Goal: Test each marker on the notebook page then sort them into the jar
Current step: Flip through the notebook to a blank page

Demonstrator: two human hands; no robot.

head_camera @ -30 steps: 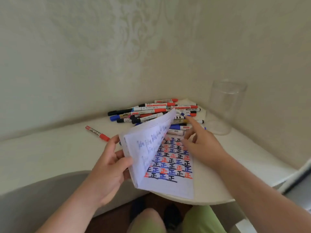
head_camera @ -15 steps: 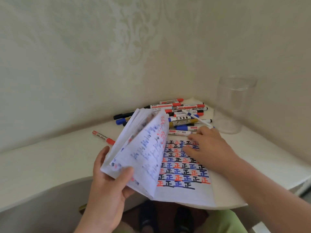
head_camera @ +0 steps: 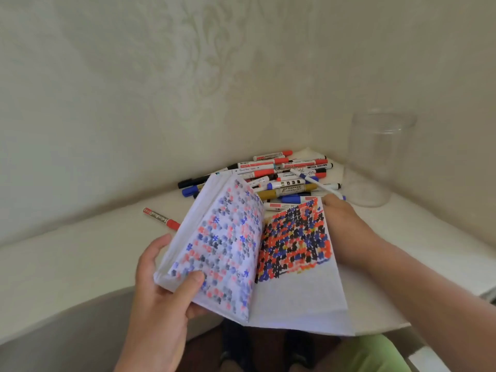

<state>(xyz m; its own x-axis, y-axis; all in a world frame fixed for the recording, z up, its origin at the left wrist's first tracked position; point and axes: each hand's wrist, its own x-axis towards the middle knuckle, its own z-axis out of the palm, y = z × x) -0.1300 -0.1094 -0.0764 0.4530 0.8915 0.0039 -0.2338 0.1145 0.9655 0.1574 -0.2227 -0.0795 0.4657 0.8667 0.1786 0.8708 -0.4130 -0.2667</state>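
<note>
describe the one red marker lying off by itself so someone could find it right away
Start at the open notebook on the white table. Just left of its raised pages lies a red marker. Unlike the others in the pile near the corner, it lies alone, touching no marker.

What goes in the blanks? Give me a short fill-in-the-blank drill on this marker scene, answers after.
1. The clear jar by the wall holds ____ markers.
2. The lone marker lying apart from the marker pile has a ____ cap.
3. The ____ hand grips the lifted stack of notebook pages.
4. The right hand rests on the ____ edge of the open page.

Answers: no; red; left; right
</note>
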